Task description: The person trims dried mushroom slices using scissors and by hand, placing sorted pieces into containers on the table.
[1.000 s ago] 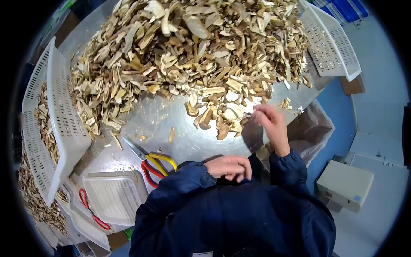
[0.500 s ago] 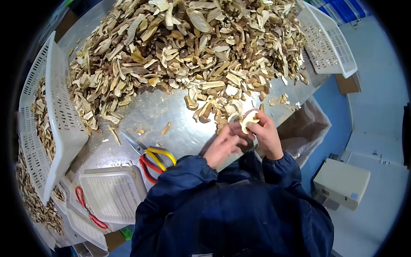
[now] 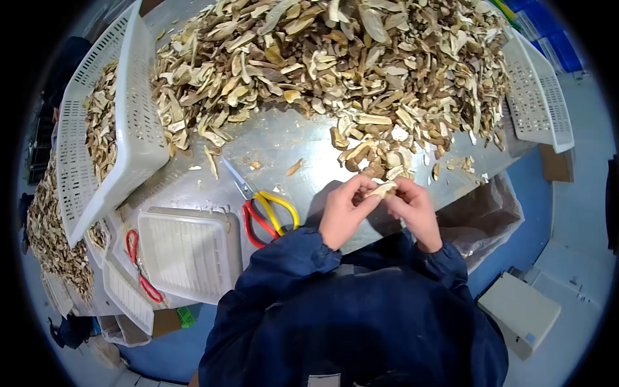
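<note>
Head camera showed a pale slice (image 3: 384,188), which looked like dried mushroom, up between two bare hands, close to the near edge of the table. The left hand (image 3: 348,209) had its thumb and fingers closed on one end. The right hand (image 3: 416,209) pinched the other end, so both hands were narrow and held the same slice. Fingers hid some of it, so I could not tell its whole shape.

A soft pinch seemed best, because a thin, dry piece might snap if squeezed hard. Holding both ends was a good way to stop it from slipping. Keeping it low seemed wise too, so that crumbs could land on the metal table (image 3: 258,138).

Just past the fingers lay a few loose slices (image 3: 377,155), and behind them rose a big pile (image 3: 387,71). Scissors (image 3: 250,195) with one red and one yellow handle lay near the left sleeve (image 3: 290,255), their blades pointing away from the person, which looked safe. Farther left stood a tilted white basket (image 3: 143,122) with slices in it. A lined bin (image 3: 487,216) sat below the table on the right.
</note>
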Available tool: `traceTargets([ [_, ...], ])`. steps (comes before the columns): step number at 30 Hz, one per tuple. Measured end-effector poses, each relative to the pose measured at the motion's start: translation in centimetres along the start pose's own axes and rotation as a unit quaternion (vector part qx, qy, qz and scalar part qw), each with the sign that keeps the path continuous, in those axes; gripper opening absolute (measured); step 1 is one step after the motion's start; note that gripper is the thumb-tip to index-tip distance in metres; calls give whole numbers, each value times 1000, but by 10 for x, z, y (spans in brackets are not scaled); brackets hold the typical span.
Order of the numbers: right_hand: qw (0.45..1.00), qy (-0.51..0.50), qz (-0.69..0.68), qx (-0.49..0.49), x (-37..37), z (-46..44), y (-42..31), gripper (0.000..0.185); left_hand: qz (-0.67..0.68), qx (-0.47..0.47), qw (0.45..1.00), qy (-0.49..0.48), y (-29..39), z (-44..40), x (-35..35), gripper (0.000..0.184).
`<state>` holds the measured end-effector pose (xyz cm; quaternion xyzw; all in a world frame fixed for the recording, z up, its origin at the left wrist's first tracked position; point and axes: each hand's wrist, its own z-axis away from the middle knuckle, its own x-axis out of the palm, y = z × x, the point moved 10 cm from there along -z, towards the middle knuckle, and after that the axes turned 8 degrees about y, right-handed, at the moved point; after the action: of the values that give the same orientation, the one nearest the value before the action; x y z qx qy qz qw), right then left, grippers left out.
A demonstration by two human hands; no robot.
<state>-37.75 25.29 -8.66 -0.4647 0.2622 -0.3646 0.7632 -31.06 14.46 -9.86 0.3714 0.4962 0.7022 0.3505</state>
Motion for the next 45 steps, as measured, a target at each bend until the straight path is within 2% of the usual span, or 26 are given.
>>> traceTargets([
  [5,997,-28,38,-64,22,-4,9,7,-62,-14,998,3,-7,12,-17,15],
  [7,996,-47,31,-65,30,-3,12,6,-33,-41,999,-5,-16,17,-19,15],
  [10,993,-116,-17,5,43,0,19,8,30,-94,995,-26,-29,21,-23,16],
  [11,993,-113,-14,39,43,0,21,10,56,-116,991,-30,-33,22,-24,16],
  [14,999,16,-41,11,25,-3,11,13,76,-146,986,-27,-39,26,-26,16],
  [15,996,52,19,-71,18,-5,2,16,74,-152,985,-23,-39,26,-26,16],
  [18,992,17,58,-108,21,-1,6,19,45,-163,984,-54,-43,26,-16,15],
  [22,990,38,75,-115,14,0,11,24,12,-166,979,-115,-43,18,4,14],
  [25,998,43,23,-35,6,0,31,24,-2,-125,979,-161,-47,11,12,15],
  [28,987,18,-132,87,6,0,55,25,54,-160,966,-193,-51,12,21,15],
  [31,994,56,-75,59,-3,-1,57,23,227,-195,914,-272,-44,17,33,12],
  [34,988,134,50,-56,-16,4,29,20,296,-231,886,-273,-34,19,35,15],
  [35,979,166,81,-87,-27,4,22,18,301,-238,879,-283,-33,19,38,18],
  [36,959,207,171,-90,-39,4,13,16,306,-244,872,-293,-31,20,40,22],
  [39,888,278,263,-256,-47,3,-24,20,323,-263,852,-317,-38,26,46,27],
  [42,856,236,388,-247,-36,-10,-25,18,338,-280,831,-341,-40,31,46,26],
  [45,837,235,416,-268,-32,-15,-27,19,338,-278,833,-340,-42,33,42,25],
])
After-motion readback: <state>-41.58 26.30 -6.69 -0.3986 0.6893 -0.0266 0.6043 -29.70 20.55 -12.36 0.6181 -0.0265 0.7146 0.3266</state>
